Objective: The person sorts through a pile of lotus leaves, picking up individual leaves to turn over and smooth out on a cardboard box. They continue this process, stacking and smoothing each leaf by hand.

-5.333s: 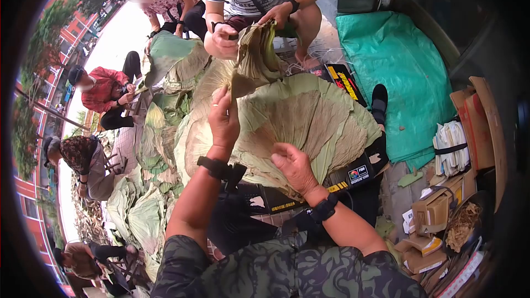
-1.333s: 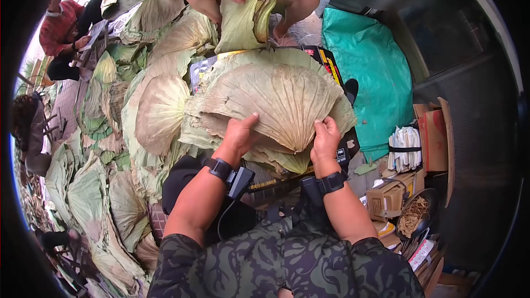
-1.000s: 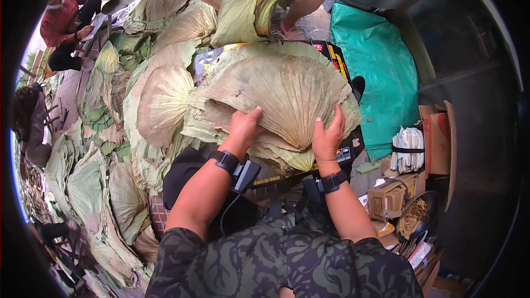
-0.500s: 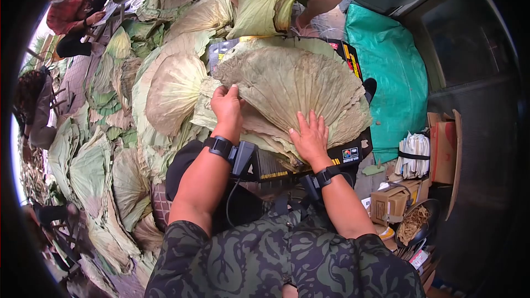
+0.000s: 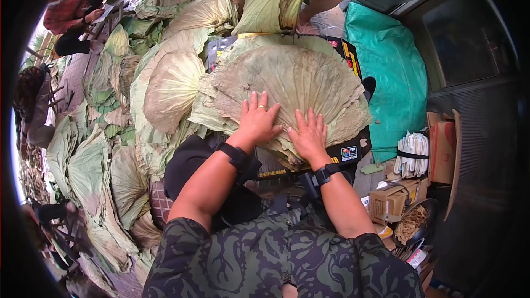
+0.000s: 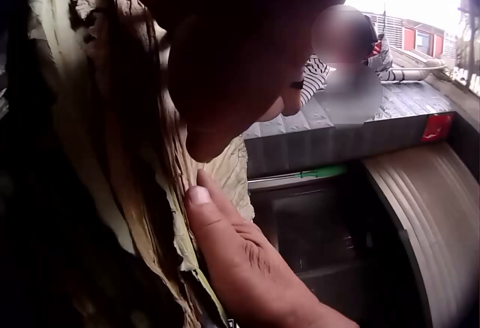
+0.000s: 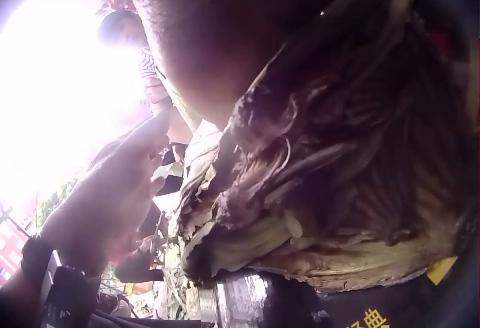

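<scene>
A stack of large dried lotus leaves, folded into fan shapes, lies before me; the top lotus leaf point(image 5: 301, 72) is brownish and veined. My left hand point(image 5: 258, 123) rests flat on its near left part, fingers spread. To the right, my right hand point(image 5: 310, 137) presses on the leaf near its folded point, fingers straight and apart. In the left wrist view, the stack's layered edges point(image 6: 176, 208) show beside both hands. The right wrist view shows the crumpled, shaded near side of the stack point(image 7: 330, 193) under the right hand.
Under the stack is a black printed board point(image 5: 349, 153). Opposite, a person grips a folded greenish leaf point(image 5: 265, 3). More leaf piles point(image 5: 91, 168) spread on the left. A green tarp point(image 5: 386, 83), bundled papers point(image 5: 413, 152) and cardboard boxes point(image 5: 389, 201) lie right.
The person across has handed-sized leaf still in both hands. My right hand moved from the top leaf's right edge onto its surface; my left hand left the left edge and now lies flat on it.
</scene>
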